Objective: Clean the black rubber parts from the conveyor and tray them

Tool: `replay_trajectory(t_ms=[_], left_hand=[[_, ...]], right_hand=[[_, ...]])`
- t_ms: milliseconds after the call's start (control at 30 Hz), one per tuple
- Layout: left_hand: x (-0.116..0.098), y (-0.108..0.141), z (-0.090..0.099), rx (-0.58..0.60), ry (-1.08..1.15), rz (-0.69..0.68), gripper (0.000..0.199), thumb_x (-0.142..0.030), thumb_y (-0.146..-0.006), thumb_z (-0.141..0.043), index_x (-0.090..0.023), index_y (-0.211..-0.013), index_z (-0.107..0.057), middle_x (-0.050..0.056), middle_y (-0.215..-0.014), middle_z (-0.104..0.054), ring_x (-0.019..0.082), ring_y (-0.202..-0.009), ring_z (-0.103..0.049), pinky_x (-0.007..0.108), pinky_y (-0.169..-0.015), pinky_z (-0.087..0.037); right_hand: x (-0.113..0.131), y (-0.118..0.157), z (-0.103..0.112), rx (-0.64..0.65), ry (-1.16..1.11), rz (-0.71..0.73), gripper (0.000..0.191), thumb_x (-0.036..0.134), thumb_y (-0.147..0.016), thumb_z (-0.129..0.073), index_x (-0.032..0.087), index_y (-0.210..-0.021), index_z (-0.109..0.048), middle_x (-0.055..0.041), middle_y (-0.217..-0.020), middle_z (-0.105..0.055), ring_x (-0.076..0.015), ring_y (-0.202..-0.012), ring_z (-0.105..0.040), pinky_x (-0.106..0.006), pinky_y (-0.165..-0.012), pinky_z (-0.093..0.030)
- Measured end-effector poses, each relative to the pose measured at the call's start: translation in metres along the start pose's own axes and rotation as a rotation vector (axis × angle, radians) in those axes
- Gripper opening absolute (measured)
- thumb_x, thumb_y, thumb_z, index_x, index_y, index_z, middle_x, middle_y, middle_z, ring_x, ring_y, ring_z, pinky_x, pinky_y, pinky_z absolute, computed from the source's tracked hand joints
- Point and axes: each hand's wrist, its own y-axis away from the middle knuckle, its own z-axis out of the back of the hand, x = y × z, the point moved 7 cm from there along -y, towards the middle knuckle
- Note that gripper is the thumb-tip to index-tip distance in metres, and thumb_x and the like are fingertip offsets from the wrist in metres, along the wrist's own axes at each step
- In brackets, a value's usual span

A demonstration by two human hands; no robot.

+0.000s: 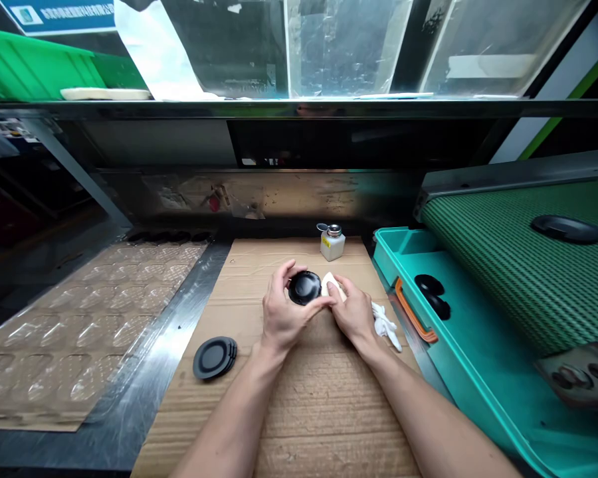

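The cardboard (323, 425) lies on the worktop (129, 405); over it, the left hand (284, 312) has a disc (305, 287) and the right hand (353, 312) has a pad (330, 284); a bottle (333, 245) stands behind them; a pile of discs (212, 358) lies to their left, a bit nearer; a rag (386, 326) is just right of the right hand; a tray (54, 332) is left of the cardboard; a tub (478, 372) is on the right (two pieces (432, 297) lie in it); past that is a belt (488, 245) with a part (567, 229) on it.
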Motion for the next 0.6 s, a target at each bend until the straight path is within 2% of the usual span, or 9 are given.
replay_trajectory(t_ms=[67,200,333,467,533,600], left_hand=[[-0.005,0.007,-0.004,0.007,0.035,-0.005,0.065,-0.023,-0.062,-0.087,-0.021,-0.121,-0.06,0.012,-0.121,-0.064,0.027,-0.125,-0.052,0.031,-0.099,-0.046],[-0.005,0.011,-0.003,-0.068,0.154,0.091,0.056,-0.021,-0.069,-0.081,-0.02,-0.122,-0.06,0.012,-0.117,-0.066,0.027,-0.127,-0.051,0.029,-0.095,-0.049],[-0.006,0.009,-0.006,-0.011,0.131,0.1,0.064,-0.02,-0.068,-0.082,-0.021,-0.127,-0.057,0.012,-0.119,-0.066,0.028,-0.128,-0.05,0.032,-0.098,-0.047],[-0.003,0.009,-0.002,-0.046,0.129,0.084,0.053,-0.023,-0.073,-0.079,-0.019,-0.123,-0.063,0.012,-0.114,-0.067,0.027,-0.126,-0.051,0.03,-0.097,-0.046],[0.002,0.007,-0.004,-0.003,0.106,0.094,0.045,-0.024,-0.073,-0.079,-0.02,-0.116,-0.067,0.011,-0.116,-0.067,0.027,-0.126,-0.05,0.028,-0.094,-0.047],[0.014,0.002,-0.002,0.012,0.101,0.171,0.036,-0.03,-0.077,-0.077,-0.02,-0.111,-0.069,0.009,-0.114,-0.068,0.025,-0.115,-0.057,0.024,-0.082,-0.051]], right_hand=[[0.0,0.0,0.0,0.007,-0.007,0.008,0.043,0.047,-0.096,-0.046,0.023,-0.126,-0.064,-0.0087,-0.109,-0.072,-0.0243,-0.1,-0.068,-0.032,-0.086,-0.05],[-0.001,0.0,0.0,0.013,-0.001,0.017,0.043,0.048,-0.096,-0.046,0.022,-0.126,-0.063,-0.0087,-0.107,-0.073,-0.0245,-0.098,-0.068,-0.032,-0.083,-0.05],[-0.002,0.0,0.0,0.014,-0.008,0.012,0.044,0.049,-0.095,-0.046,0.023,-0.125,-0.064,-0.0085,-0.106,-0.073,-0.0249,-0.097,-0.068,-0.032,-0.081,-0.05],[-0.001,0.0,0.0,0.013,-0.033,0.021,0.044,0.049,-0.095,-0.046,0.023,-0.125,-0.064,-0.0081,-0.107,-0.072,-0.0242,-0.094,-0.068,-0.032,-0.081,-0.05],[0.0,0.001,0.001,0.002,-0.042,0.027,0.044,0.048,-0.094,-0.047,0.022,-0.125,-0.064,-0.0084,-0.108,-0.072,-0.0241,-0.094,-0.068,-0.032,-0.082,-0.049],[0.002,0.0,0.004,-0.031,-0.078,0.01,0.044,0.049,-0.093,-0.049,0.021,-0.123,-0.065,-0.0086,-0.107,-0.072,-0.0244,-0.092,-0.067,-0.034,-0.083,-0.049]])
